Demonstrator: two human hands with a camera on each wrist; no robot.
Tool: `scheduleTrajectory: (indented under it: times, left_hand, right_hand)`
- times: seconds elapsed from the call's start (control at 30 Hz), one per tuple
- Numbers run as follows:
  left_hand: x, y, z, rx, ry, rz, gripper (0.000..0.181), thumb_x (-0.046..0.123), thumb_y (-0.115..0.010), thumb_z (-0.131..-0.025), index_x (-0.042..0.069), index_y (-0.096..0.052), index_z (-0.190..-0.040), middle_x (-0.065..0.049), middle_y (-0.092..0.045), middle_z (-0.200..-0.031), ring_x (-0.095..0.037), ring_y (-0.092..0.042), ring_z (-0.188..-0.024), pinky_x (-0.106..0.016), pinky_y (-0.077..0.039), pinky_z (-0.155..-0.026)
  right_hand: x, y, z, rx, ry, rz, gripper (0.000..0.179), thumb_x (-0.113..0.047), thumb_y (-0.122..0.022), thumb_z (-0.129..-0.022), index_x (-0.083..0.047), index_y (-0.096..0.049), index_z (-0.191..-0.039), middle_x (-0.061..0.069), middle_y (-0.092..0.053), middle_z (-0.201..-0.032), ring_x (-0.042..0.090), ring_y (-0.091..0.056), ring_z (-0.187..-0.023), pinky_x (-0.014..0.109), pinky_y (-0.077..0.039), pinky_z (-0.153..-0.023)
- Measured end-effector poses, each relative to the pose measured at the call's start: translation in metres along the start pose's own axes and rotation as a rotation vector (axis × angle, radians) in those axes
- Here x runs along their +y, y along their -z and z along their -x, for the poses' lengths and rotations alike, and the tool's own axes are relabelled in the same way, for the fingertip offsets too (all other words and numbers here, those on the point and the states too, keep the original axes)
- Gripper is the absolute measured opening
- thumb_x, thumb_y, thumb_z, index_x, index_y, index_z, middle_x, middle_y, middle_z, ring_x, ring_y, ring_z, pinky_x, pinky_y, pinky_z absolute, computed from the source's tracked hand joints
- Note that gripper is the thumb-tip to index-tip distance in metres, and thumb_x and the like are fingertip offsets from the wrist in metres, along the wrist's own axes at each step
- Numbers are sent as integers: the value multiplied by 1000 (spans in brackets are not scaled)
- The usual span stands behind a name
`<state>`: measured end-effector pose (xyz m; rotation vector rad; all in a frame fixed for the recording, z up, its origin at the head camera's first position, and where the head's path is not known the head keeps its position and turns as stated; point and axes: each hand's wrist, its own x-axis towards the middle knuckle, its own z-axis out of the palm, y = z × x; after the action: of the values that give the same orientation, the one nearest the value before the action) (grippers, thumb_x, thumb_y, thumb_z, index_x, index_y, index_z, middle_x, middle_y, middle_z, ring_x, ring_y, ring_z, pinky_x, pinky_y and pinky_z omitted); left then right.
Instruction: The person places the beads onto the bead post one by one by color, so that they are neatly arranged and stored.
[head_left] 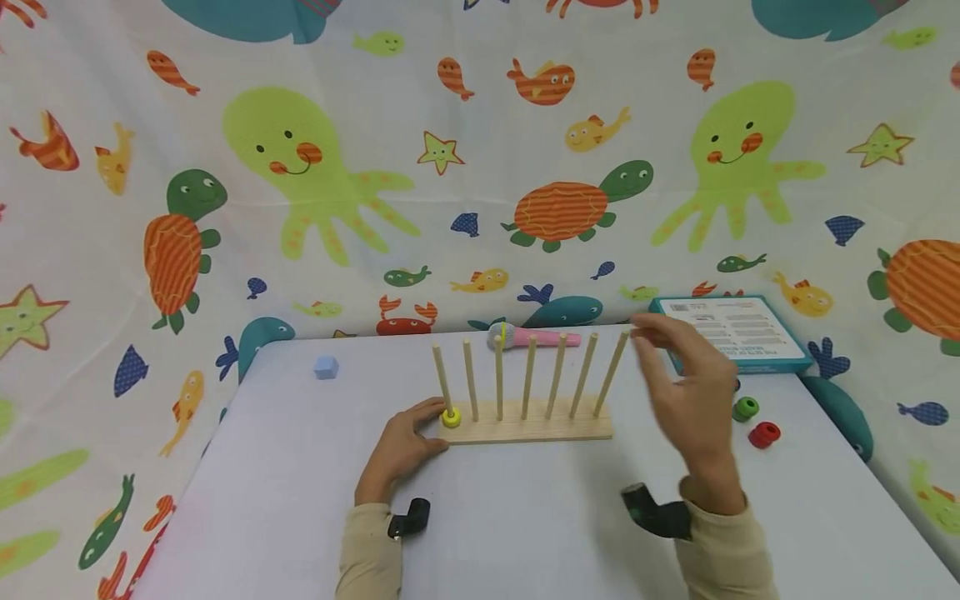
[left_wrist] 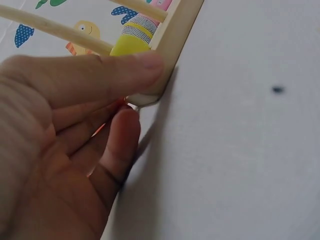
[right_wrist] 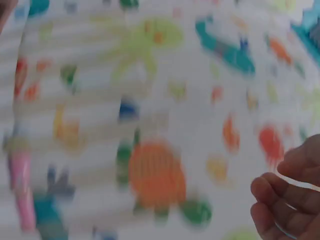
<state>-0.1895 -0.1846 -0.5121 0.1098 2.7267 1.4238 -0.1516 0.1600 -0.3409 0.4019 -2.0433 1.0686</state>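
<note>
A wooden peg board (head_left: 525,431) with several upright pegs stands on the white table. Around the base of its leftmost peg sits a yellow bead (head_left: 450,417), which also shows as a yellow patch (left_wrist: 131,46) in the left wrist view. My left hand (head_left: 403,446) grips the board's left end between thumb and fingers. Raised beside the top of the rightmost peg, my right hand (head_left: 692,398) has loosely bent fingers. In the blurred right wrist view, nothing shows between the right hand's fingers (right_wrist: 272,192).
Right of the board lie a green bead (head_left: 746,408) and a red bead (head_left: 765,434); a dark blue one is mostly hidden by the right hand. A teal-edged box (head_left: 731,329) and a pink toy microphone (head_left: 547,338) lie behind. A blue cube (head_left: 326,367) sits at the left.
</note>
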Motion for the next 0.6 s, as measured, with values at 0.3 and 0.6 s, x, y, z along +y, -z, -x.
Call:
scheduleTrajectory:
  times: [0.3, 0.6]
  left_hand:
    - [4, 1, 2, 6, 50, 14, 61, 1, -85, -77, 9, -68, -135, -1, -56, -150, -33, -37, -147, -56, -27, -117]
    - [5, -4, -3, 11, 41, 28, 61, 0, -84, -76, 8, -68, -135, 0, -57, -148, -31, -39, -146, -54, -32, -115]
  right_hand:
    - [125, 78, 48, -534, -696, 509, 52, -11, -59, -100, 12, -45, -144, 42, -46, -140, 61, -42, -125, 71, -41, -95]
    - [180, 80, 67, -768, -763, 464, 48, -8, -62, -95, 16, -48, -134, 44, -51, -128, 58, -53, -109, 64, -49, -85]
